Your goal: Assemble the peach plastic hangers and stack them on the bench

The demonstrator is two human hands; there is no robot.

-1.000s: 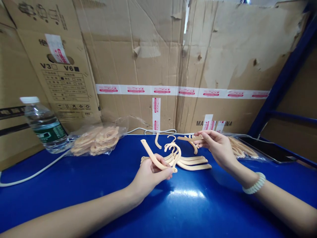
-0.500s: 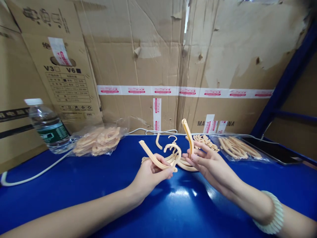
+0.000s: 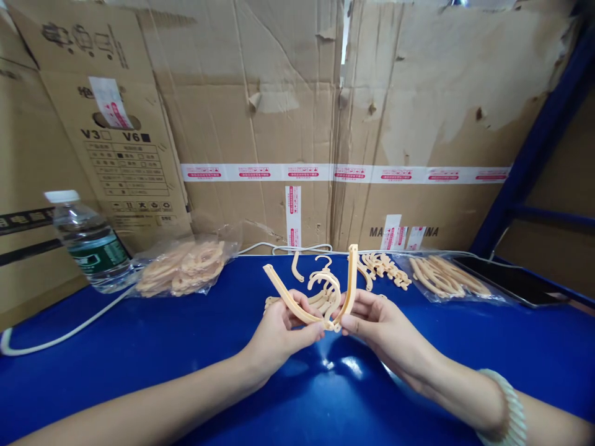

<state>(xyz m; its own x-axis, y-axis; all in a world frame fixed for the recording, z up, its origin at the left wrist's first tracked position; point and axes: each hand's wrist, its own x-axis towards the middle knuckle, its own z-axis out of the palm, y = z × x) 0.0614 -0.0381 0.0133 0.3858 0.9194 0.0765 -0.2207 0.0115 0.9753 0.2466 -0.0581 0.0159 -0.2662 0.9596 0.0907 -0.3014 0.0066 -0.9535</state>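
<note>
My left hand (image 3: 279,334) is closed round a cream plastic hanger arm (image 3: 290,297) with a hook piece (image 3: 325,282) at its inner end. My right hand (image 3: 379,322) pinches a second cream arm (image 3: 351,282) that stands nearly upright. The two arms meet at their lower ends between my fingertips and form a V. Just behind my hands, several finished small cream hangers (image 3: 320,300) lie in a pile on the blue table (image 3: 186,347).
Loose hook pieces (image 3: 385,267) and a bag of arm pieces (image 3: 446,275) lie at the right, beside a dark phone (image 3: 511,279). A bag of cream parts (image 3: 183,266), a water bottle (image 3: 88,241) and a white cable (image 3: 56,334) are at the left. Cardboard boxes (image 3: 288,124) wall the back.
My right hand took an arm piece from the right, brought it in towards my left hand, and now holds its lower end against the end of the left piece.
</note>
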